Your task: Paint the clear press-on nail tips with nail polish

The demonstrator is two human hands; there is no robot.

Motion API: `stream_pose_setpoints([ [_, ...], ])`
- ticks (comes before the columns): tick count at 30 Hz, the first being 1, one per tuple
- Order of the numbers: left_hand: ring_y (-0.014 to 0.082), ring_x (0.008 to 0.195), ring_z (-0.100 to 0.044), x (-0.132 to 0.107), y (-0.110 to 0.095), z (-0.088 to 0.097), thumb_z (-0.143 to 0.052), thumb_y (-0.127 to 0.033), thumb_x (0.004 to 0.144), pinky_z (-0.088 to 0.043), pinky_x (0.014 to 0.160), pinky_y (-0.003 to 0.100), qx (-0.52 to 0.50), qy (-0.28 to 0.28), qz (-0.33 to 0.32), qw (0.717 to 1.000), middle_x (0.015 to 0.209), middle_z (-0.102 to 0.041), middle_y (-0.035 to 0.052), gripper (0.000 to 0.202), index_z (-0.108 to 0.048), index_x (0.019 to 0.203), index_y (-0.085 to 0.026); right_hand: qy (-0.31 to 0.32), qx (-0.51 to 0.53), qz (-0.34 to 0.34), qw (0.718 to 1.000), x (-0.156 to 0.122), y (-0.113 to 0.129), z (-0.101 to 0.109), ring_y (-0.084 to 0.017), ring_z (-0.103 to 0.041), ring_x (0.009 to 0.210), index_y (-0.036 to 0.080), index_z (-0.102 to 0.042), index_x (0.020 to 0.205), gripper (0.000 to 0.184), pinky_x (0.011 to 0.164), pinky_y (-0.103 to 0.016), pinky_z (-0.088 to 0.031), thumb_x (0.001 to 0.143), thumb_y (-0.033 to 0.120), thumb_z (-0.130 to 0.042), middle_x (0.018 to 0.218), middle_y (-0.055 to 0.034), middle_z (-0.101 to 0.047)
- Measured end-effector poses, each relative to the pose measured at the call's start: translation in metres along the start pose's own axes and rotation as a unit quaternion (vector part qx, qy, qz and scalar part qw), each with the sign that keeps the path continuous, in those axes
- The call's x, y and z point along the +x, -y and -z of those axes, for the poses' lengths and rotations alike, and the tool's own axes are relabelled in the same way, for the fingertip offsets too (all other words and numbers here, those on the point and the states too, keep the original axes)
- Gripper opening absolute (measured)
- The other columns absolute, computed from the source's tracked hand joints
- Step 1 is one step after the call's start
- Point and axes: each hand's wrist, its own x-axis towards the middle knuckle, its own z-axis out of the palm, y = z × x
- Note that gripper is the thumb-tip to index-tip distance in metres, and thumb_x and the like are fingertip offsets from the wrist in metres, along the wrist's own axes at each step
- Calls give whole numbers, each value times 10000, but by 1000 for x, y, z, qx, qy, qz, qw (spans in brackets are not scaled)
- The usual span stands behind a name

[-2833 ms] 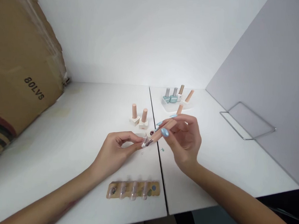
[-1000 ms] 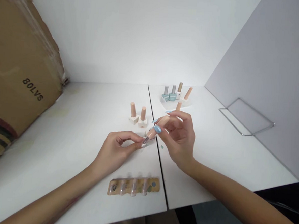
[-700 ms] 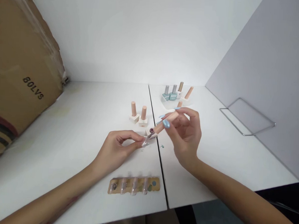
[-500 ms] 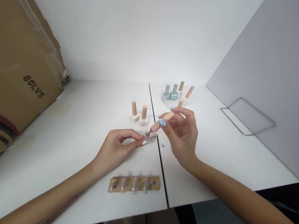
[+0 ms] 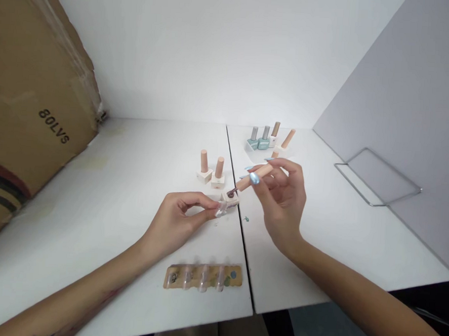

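Note:
My left hand (image 5: 177,221) pinches a clear false nail tip (image 5: 219,208) between thumb and fingers. Just beyond it, an open white square polish bottle (image 5: 230,199) stands on the table, touching or nearly touching the nail tip. My right hand (image 5: 282,202) holds a peach polish-bottle cap with brush (image 5: 255,175) between its fingers. The brush's dark mauve tip (image 5: 231,193) hangs just above the bottle's mouth, apart from the nail tip. The nails on my right hand are painted pale blue.
Two peach-capped bottles (image 5: 209,170) stand behind my hands. Teal and peach bottles sit on a white tray (image 5: 262,147) further back. A tan card of clear nail tips (image 5: 203,276) lies near the front edge. A cardboard box (image 5: 34,100) fills the left, and a wire frame (image 5: 376,177) leans on the right wall.
My right hand has moved up and to the right, drawing the brush away from the nail tip toward the bottle's mouth. The nail tip stays in my left hand.

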Motion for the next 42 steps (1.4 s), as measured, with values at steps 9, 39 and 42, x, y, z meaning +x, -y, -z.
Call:
stream_pose_setpoints([
  [9, 145, 786, -703, 2, -4, 1, -738, -242, 782, -535, 748, 229, -19, 12, 1, 1000, 808, -785, -15, 68, -764, 719, -239, 47, 33, 20, 998, -5, 6, -3, -152, -698, 847, 235, -523, 1053, 282, 752, -350, -601, 847, 72, -626, 779, 21, -681],
  [39, 168, 802, -707, 0, -3, 2, -718, -228, 796, -551, 766, 263, -17, 13, 3, 1000, 829, -782, 8, 71, -762, 741, -222, -46, -13, -28, 998, 0, 1, 0, -146, -696, 875, 249, -505, 1043, 240, 807, -369, -590, 869, 139, -627, 853, 19, -680],
  [42, 175, 816, -710, 0, -6, 1, -718, -243, 799, -553, 779, 274, -14, 16, 2, 1000, 844, -785, 15, 65, -758, 754, -218, -48, -2, -11, 999, 0, 1, 1, -150, -688, 885, 256, -508, 1049, 241, 816, -384, -594, 869, 153, -630, 865, 17, -670],
])
